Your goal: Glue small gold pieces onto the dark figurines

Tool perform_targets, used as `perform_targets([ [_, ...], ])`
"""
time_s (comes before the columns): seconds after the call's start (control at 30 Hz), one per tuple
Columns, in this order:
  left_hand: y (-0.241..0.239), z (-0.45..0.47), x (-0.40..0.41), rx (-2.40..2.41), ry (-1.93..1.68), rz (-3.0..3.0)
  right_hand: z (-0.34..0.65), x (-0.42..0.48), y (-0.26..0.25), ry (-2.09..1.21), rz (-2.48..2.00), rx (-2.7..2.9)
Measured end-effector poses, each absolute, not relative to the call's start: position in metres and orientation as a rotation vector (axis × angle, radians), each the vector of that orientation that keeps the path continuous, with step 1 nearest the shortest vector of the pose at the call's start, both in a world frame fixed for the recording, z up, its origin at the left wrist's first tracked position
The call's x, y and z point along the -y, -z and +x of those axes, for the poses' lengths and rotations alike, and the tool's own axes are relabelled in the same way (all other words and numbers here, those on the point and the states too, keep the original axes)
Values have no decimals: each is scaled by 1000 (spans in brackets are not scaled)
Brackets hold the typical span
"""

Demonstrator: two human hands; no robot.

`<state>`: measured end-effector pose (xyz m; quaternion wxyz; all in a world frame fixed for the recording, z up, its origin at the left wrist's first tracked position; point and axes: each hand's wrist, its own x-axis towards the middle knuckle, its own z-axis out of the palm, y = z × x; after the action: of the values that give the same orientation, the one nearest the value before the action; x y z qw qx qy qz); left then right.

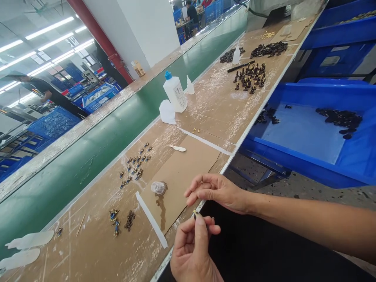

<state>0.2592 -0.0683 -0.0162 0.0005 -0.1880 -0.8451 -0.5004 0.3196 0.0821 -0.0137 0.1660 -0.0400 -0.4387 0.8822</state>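
Note:
At the table's front edge, my left hand (195, 244) pinches a tiny dark figurine with a yellow top (195, 213) between thumb and forefinger. Most of that piece is hidden by the thumb. Just above it, my right hand (213, 190) hovers with fingers loosely bent and apart, and nothing shows in it. A brown cardboard sheet (188, 164) lies beyond the hands. On it stands a small clear cup (158, 188) beside a wet streak. To the left are small blue and yellow figurines (115, 223) and a pile of dark round pieces (129, 220).
More small figurines (136, 162) lie near the green conveyor belt (117, 121). A white bottle with blue cap (175, 92) stands farther back. Dark standing figurines (249, 76) are at the far right. A blue bin (305, 129) holds dark pieces. Workers are in the background.

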Motion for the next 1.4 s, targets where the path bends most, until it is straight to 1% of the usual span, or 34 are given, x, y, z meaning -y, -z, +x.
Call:
perform_targets([
  [0.1, 12, 237, 81, 2496, 1416, -658, 324, -83, 8, -2457, -147, 1357],
  [0.2, 9, 229, 81, 2421, 1462, -644, 326, -84, 2, -2452, -149, 1416],
  [0.3, 8, 246, 67, 2470, 1678, -545, 327, -84, -2, -2457, -163, 1452],
  [0.43, 4, 272, 46, 2586, 2200, -273, 327, -82, -1, -2459, -179, 1457],
  [0.5, 1, 275, 39, 2619, 2339, -146, 327, -81, 1, -2462, -183, 1452],
  [0.63, -2, 272, 34, 2580, 2298, 10, 328, -79, 4, -2472, -200, 1421],
  [0.77, 2, 272, 36, 2571, 2287, -73, 328, -76, 5, -2496, -247, 1391],
  [0.83, 5, 274, 38, 2534, 2245, -92, 327, -76, 6, -2495, -257, 1389],
  [0.9, 9, 276, 42, 2499, 2127, -206, 327, -77, 7, -2485, -218, 1394],
  [1.1, 19, 273, 52, 1997, 1416, -779, 330, -76, 6, -2424, -67, 1369],
  [1.2, 24, 269, 56, 1917, 1157, -903, 337, -74, 2, -2334, -117, 1456],
  [1.27, 27, 267, 59, 1913, 1073, -935, 341, -73, 0, -2279, -149, 1512],
  [1.4, 31, 264, 60, 1896, 1026, -962, 346, -71, 0, -2195, -161, 1606],
])
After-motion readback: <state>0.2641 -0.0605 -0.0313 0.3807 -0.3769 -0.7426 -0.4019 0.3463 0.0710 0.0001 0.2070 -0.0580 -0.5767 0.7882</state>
